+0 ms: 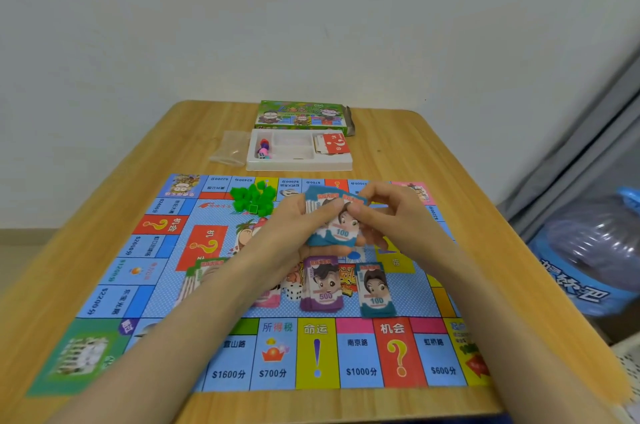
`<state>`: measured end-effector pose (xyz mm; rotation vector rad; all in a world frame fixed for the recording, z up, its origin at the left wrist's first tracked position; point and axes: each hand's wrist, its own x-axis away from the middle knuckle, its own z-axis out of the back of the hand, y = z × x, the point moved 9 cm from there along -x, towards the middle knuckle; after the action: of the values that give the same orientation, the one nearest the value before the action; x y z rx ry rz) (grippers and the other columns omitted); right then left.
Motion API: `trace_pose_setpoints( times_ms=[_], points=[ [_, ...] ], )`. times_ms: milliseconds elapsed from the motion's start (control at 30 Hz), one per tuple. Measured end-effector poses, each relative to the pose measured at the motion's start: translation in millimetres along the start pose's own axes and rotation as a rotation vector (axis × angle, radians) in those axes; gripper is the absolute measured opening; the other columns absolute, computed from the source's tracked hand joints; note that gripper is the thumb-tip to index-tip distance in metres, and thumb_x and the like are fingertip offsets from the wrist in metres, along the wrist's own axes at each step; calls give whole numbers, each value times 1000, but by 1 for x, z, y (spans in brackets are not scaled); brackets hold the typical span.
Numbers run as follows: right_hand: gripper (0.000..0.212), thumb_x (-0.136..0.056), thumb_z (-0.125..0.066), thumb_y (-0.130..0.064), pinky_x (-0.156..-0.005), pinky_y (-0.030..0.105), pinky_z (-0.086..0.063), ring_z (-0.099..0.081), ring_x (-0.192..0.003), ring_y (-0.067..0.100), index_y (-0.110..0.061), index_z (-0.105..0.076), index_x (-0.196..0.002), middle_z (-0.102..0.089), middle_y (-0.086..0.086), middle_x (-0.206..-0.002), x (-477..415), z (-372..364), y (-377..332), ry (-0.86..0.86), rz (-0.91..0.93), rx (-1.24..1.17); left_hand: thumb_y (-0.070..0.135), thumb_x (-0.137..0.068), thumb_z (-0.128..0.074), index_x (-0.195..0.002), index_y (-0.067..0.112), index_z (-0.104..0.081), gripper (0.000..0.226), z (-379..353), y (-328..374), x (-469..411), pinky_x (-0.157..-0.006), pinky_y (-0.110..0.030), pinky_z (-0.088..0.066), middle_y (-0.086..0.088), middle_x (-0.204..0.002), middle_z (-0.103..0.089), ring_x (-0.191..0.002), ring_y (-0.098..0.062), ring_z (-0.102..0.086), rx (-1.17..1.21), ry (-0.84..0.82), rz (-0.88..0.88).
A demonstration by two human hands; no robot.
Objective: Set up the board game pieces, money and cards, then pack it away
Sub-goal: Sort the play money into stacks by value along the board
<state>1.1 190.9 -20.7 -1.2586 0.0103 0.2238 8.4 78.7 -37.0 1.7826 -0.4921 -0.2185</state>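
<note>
While the board [166, 288] lies unfolded on the counter [398, 153], the left hand [294, 229] grips a stack of 100 notes [341, 233] above it and the right hand [394, 215] pinches the top one. Money looks half dealt; cards [334, 144] sit in the tray [298, 167].

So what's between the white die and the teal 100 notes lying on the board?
Purple 500 notes lie between the white die and the teal 100 notes, per the head view.
</note>
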Motion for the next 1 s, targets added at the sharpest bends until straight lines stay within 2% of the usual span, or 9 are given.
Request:
trace_pose_setpoints(
  times_ms=[33,167,267,400,533,633,700,833,1000],
  points=[
    [18,-89,-61,-19,-40,20,-34,-47,-45,19,-11,-53,-76,-58,21,-62,0,2,0,17,-3,-7,14,-94,-53,-100,10,-63,12,-1,1,0,-57,-25,-59,-9,-85,-75,-72,-23,-73,24,-8,7],
    [17,-89,-62,-11,-38,17,-34,-47,-38,8,-15,-52,-76,-59,3,-50,1,9,-2,94,3,-40,-1,-96,-42,-97,4,-59,18,-4,-1,-1,-66,-35,-61,-13,-84,-74,-76,-27,-72,165,-26,59],
    [17,-89,-61,-9,-38,17,-34,-47,-37,7,-18,-53,-76,-58,-1,-45,2,12,-5,134,17,-36,-2,-97,-42,-101,6,-60,21,-6,-1,-2,-66,-33,-61,-11,-87,-74,-79,-25,-72,151,-61,52],
    [15,-90,-59,-5,-39,16,-33,-47,-40,5,-14,-56,-78,-59,-5,-59,3,17,-10,172,42,-60,3,-97,-45,-112,6,-58,20,-3,-1,-4,-66,-28,-59,-13,-99,-73,-88,-29,-71,95,-66,26],
    [17,-91,-56,-3,-40,16,-30,-38,-42,6,-15,-61,-79,-56,-3,-64,3,27,-8,200,11,-154,3,-95,-50,-107,6,-60,16,3,0,-4,-62,-25,-58,-11,-96,-74,-85,-29,-72,53,-27,-4],
    [23,-90,-58,-11,-43,17,-29,-38,-46,8,-23,-71,-74,-55,7,-67,3,31,-1,83,-72,-149,0,-92,-53,-100,6,-60,13,7,0,-4,-57,-23,-57,-6,-85,-75,-76,-25,-73,48,25,-14],
    [20,-89,-60,-15,-45,18,-31,-40,-48,9,-22,-72,-74,-56,11,-68,6,27,4,-70,-140,-24,-1,-91,-55,-98,7,-61,13,14,0,-5,-55,-23,-57,-3,-80,-75,-71,-22,-73,41,85,-13],
    [10,-87,-64,-15,-46,17,-35,-48,-51,10,-17,-70,-79,-65,7,-69,14,13,16,-307,-266,165,-2,-87,-60,-100,5,-62,15,25,-4,-8,-54,-24,-57,-8,-89,-73,-73,-23,-73,23,174,-8],
    [6,-84,-68,-12,-47,18,-36,-49,-46,8,-15,-62,-82,-67,2,-63,20,3,21,-426,-340,259,-2,-85,-63,-104,3,-61,20,28,-5,-10,-55,-26,-58,-7,-87,-74,-74,-25,-73,25,193,-12]
  ],
)
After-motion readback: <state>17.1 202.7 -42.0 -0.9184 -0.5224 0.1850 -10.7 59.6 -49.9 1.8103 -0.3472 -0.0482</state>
